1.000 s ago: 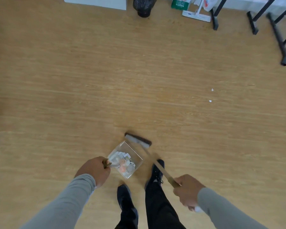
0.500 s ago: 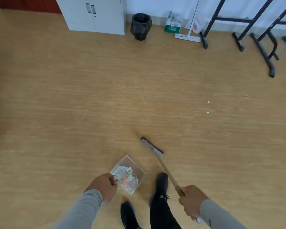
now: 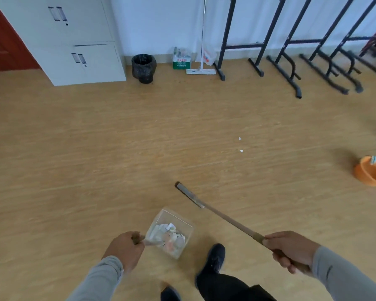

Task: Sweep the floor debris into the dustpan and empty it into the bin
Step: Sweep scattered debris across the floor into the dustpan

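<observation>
Since a second ago the broom head (image 3: 189, 195) has swung off the dustpan (image 3: 169, 233) mouth and the view has risen to show the bin (image 3: 143, 67) by the far wall — sweeping looks done, emptying next, though two white scraps (image 3: 240, 144) remain on the floor (image 3: 96, 148). The left hand (image 3: 125, 249) curls round the dustpan's handle; the right hand (image 3: 291, 249) wraps the broom stick, whose long axis runs from lower right up-left — head pointing toward the bin.

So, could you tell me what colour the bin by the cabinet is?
Black: the bin carries a black liner, seen in the head view.
</observation>
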